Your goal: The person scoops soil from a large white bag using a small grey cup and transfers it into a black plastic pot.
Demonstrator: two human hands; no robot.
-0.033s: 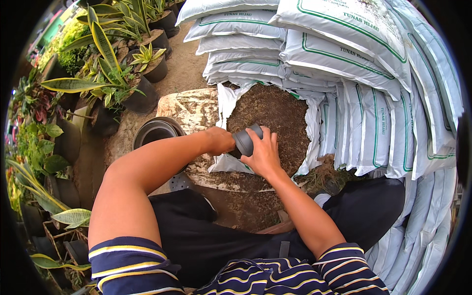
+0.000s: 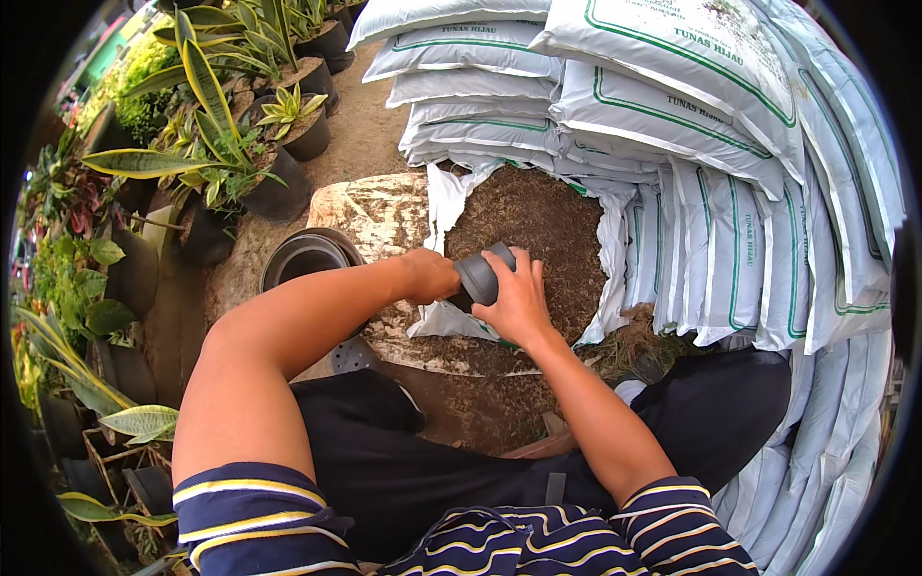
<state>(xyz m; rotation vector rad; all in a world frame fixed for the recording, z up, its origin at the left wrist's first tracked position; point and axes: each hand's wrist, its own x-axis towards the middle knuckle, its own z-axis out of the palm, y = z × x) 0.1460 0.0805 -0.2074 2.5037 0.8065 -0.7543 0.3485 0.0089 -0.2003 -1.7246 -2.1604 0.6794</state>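
Two hands are engaged on one small grey plastic pot (image 2: 477,276), held on its side at the near edge of an opened white sack of dark potting soil (image 2: 538,240). The right hand (image 2: 519,300) is wrapped around the pot body from below and to the right, fingers closed on it. The left hand (image 2: 430,276) is closed against the pot's left end; whether it grips the rim or only steadies it cannot be told, since the pot hides the fingers. The two hands sit close together, almost touching across the pot.

The pot's mouth appears to face the soil surface, so the step in hand is judged to be filling: the pot is being pushed into, or dragged through, the loose soil. No soil inside the pot is visible from this angle.

The sack lies torn open on a pale rough stone slab (image 2: 379,216), with stacked white sealed sacks (image 2: 691,125) behind and to the right. A nested stack of empty grey pots (image 2: 305,257) stands just left of the left forearm. Potted plants with striped leaves (image 2: 230,144) stand further left.

The next move is judged to call for a scooping motion and then turning the pot upright without spilling, with both hands keeping hold through the turn.
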